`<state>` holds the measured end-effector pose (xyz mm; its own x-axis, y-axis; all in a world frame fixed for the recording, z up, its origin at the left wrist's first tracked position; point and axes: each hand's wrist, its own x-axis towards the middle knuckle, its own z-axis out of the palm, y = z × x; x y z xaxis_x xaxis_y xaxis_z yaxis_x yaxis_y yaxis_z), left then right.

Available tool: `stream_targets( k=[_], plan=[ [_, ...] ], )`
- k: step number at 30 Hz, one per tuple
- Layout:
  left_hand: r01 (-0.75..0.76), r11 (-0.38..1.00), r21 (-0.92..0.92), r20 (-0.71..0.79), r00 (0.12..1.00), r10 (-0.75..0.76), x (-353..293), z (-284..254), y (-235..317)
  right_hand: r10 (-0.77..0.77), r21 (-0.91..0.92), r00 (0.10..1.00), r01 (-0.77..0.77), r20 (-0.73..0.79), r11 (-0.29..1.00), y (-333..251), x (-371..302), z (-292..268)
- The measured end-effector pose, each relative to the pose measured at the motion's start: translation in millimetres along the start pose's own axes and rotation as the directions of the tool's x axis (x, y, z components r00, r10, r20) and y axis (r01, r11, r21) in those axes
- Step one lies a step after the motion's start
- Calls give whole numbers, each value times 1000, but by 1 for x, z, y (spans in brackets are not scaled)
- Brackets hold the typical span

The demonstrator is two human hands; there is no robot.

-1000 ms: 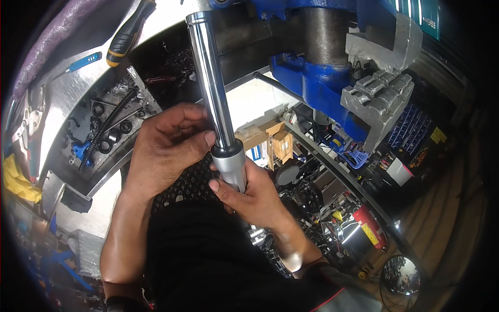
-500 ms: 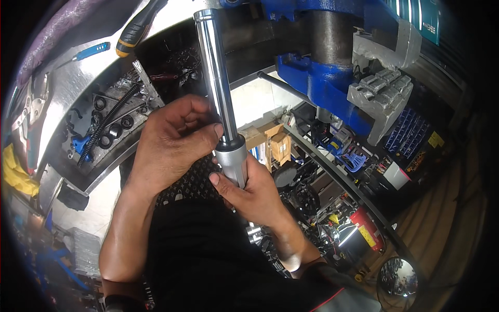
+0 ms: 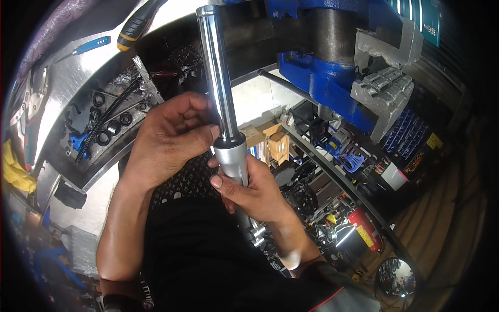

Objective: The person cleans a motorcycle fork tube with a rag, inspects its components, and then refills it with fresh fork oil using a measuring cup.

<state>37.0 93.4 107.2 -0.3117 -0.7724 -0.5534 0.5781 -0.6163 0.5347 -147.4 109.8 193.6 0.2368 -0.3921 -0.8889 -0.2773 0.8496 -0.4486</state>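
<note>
A motorcycle fork leg (image 3: 232, 158) stands nearly upright before me, leaning slightly left at the top. Its chrome inner tube (image 3: 215, 73) rises out of a silver lower tube with a dark ring at the mouth. My right hand (image 3: 260, 195) is closed around the silver part, thumb across its front. My left hand (image 3: 169, 135) is curled at the chrome tube, its thumb tip against it just above the dark ring; the ends of its other fingers are partly hidden behind the tube. Below my right hand, a silver fitting (image 3: 256, 232) shows at the leg's lower end.
Left, a metal tray (image 3: 86, 174) holds black rings, a long spring (image 3: 112, 117) and a blue piece. Beyond lie a screwdriver (image 3: 136, 28), a blue-handled tool (image 3: 92, 45) and locking pliers (image 3: 34, 109). A blue vise (image 3: 317, 78) with grey jaws (image 3: 382, 96) stands at the right.
The fork leg and both hands have shifted very slightly in the picture, and more of the leg's lower end shows below my right hand. Both hands keep their places on it.
</note>
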Motion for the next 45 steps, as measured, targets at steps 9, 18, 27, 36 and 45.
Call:
stream_targets(
  k=[9, 18, 27, 36, 45],
  plan=[
    [15, 998, 53, -28, 1000, -13, 0, 7, 4, -88, -148, 993, 75, -78, 986, 3, 4, 2],
    [39, 998, 42, 7, 999, -39, 3, 5, 5, -38, -94, 998, 33, -52, 995, -2, 3, -3],
    [15, 1000, -1, 47, 999, -15, 0, 1, 3, -62, 130, 993, 49, 97, 990, -2, -3, -10],
    [-25, 1000, -7, 73, 997, 26, -4, 7, 11, -117, 199, 978, 81, 175, 977, -2, -6, -14],
    [1, 1000, 14, 55, 998, -2, -7, 14, 16, -92, 39, 990, 88, 110, 995, -3, -5, -11]
  ],
)
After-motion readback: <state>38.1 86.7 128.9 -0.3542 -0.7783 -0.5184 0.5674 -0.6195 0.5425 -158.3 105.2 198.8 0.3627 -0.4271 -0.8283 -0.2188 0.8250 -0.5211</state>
